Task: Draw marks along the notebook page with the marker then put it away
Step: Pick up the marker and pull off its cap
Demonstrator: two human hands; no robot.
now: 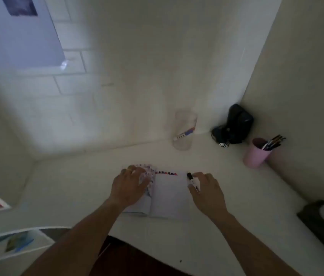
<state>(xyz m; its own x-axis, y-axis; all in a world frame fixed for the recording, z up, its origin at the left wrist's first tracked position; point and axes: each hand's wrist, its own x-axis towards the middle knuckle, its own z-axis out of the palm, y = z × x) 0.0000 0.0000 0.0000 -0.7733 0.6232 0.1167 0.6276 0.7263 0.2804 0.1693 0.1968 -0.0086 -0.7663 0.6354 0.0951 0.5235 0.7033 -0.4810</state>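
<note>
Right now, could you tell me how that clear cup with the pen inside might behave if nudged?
The clear cup looks tall, narrow and probably light, so it may tip easily. The pen leaning inside would likely shift or rattle.

Matt paper notebook (169, 194); clear plastic cup (185, 130); pink cup (255, 154) (smooth, matt).

Dim, low-contrast scene with a greenish-grey cast. Cool light enters from the far left, brightening the tiled wall (43, 108); the right wall (306, 76) lies in shade. Overall focus is soft, with motion blur at the hands and the notebook (167, 194). Wide-angle distortion bends the desk (226, 226) edges and corners.
</note>
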